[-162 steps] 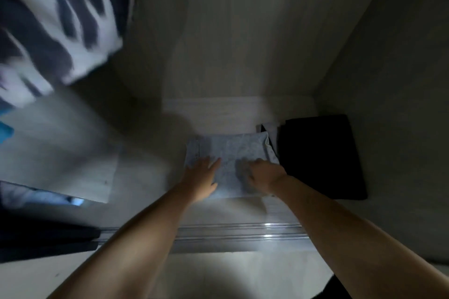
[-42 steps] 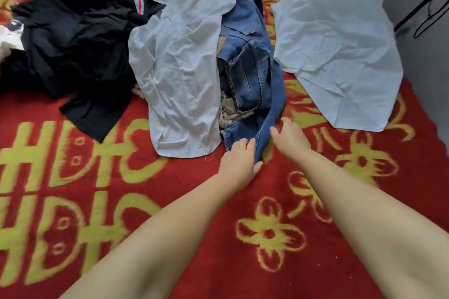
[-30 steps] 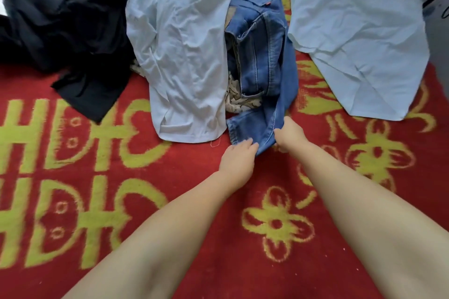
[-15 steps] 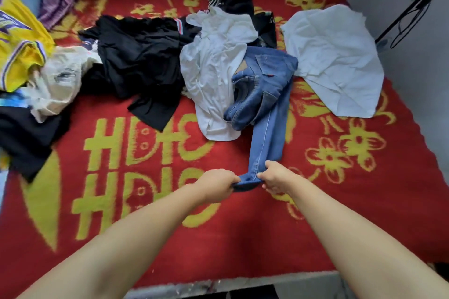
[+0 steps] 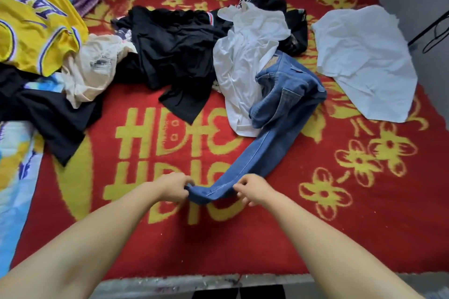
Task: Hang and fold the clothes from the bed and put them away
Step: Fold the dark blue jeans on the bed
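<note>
Got both hands on the hem end of the blue jeans (image 5: 279,114) right now: my left hand (image 5: 173,187) has its grip curled around one corner of the leg opening and my right hand (image 5: 251,188) pinches the other side, so the cuff is stretched between them just above the bed (image 5: 315,238). The rest of the jeans trails off toward 1 o'clock, with the waistband bunched up against a white shirt (image 5: 245,56) lying at 12. Left of that, around 11 o'clock, there's a heap of black clothes (image 5: 175,43), and a second white shirt (image 5: 364,56) is spread flat at 2 o'clock, apart from the pile. Over at 10 o'clock sits a yellow jersey (image 5: 31,17) with a cream top (image 5: 92,65) beside it. Everything's lying loose on the red blanket with yellow flowers, nothing in any basket or bin.
</note>
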`<state>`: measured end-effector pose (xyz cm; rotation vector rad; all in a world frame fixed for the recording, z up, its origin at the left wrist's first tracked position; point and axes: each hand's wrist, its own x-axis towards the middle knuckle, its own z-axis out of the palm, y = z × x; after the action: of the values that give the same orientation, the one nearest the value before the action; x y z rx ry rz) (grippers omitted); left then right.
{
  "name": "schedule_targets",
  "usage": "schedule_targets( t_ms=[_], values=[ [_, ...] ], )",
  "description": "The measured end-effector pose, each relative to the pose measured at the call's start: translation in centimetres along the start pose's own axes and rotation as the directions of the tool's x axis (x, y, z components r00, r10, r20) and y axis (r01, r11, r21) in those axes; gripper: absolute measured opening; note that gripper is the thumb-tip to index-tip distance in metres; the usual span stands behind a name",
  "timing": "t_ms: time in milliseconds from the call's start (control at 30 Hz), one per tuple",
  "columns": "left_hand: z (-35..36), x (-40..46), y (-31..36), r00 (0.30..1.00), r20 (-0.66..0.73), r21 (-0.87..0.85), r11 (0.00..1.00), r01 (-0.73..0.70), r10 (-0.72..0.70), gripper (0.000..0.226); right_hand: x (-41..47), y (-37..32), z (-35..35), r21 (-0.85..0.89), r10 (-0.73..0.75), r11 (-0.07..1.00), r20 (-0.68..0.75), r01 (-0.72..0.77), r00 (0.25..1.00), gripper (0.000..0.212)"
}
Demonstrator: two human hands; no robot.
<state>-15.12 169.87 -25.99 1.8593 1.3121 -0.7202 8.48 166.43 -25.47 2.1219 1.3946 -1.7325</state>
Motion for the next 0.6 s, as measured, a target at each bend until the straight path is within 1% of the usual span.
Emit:
schedule_targets(
  t_ms=[33, 100, 167, 233, 300, 367, 433, 500, 533, 600],
  values=[
    [-0.5, 0.8, 0.3, 1.000, 0.003, 0.002, 1.000, -0.008, 0.008, 0.052, 0.4, 0.2, -2.1, -0.050, -0.006, 0.999, -0.116, 0.000, 0.993, 0.015],
    [-1.8, 2.9, 2.1, 0.997, -0.047, -0.047, 0.997, -0.063, 0.061, 0.058, 1.1, 0.5, -6.7, -0.111, -0.011, 0.994, -0.315, -0.025, 0.949, 0.016],
    [-3.4, 5.5, 5.2, 0.986, -0.118, -0.106, 0.985, -0.133, 0.120, 0.059, 1.8, 0.4, -11.2, -0.151, -0.024, 0.987, -0.450, -0.050, 0.893, 0.017],
    [-5.1, 7.8, 8.7, 0.968, -0.208, -0.143, 0.975, -0.168, 0.137, 0.058, 2.3, -0.3, -14.9, -0.201, -0.065, 0.978, -0.532, -0.051, 0.844, 0.020],
    [-6.9, 9.9, 12.1, 0.940, -0.312, -0.200, 0.958, -0.205, 0.135, 0.058, 3.3, -1.3, -17.9, -0.257, -0.140, 0.966, -0.575, -0.015, 0.806, 0.025],
    [-9.0, 11.9, 14.9, 0.911, -0.390, -0.248, 0.937, -0.247, 0.137, 0.064, 4.6, -2.2, -20.2, -0.327, -0.223, 0.945, -0.607, 0.016, 0.763, 0.033],
    [-11.0, 13.9, 17.0, 0.876, -0.467, -0.259, 0.929, -0.266, 0.121, 0.071, 6.2, -3.1, -21.9, -0.441, -0.317, 0.897, -0.602, 0.026, 0.733, 0.044],
    [-12.6, 16.3, 18.3, 0.839, -0.542, -0.311, 0.916, -0.253, 0.047, 0.078, 8.4, -3.7, -23.5, -0.546, -0.370, 0.838, -0.555, 0.009, 0.745, 0.060],
    [-13.2, 17.6, 18.6, 0.826, -0.563, -0.347, 0.906, -0.241, 0.004, 0.082, 9.6, -3.8, -24.2, -0.583, -0.366, 0.812, -0.530, -0.015, 0.765, 0.067],
    [-13.6, 19.9, 19.0, 0.840, -0.537, -0.446, 0.871, -0.207, -0.076, 0.089, 12.1, -3.4, -25.2, -0.653, -0.339, 0.754, -0.482, -0.074, 0.808, 0.080]
  ],
)
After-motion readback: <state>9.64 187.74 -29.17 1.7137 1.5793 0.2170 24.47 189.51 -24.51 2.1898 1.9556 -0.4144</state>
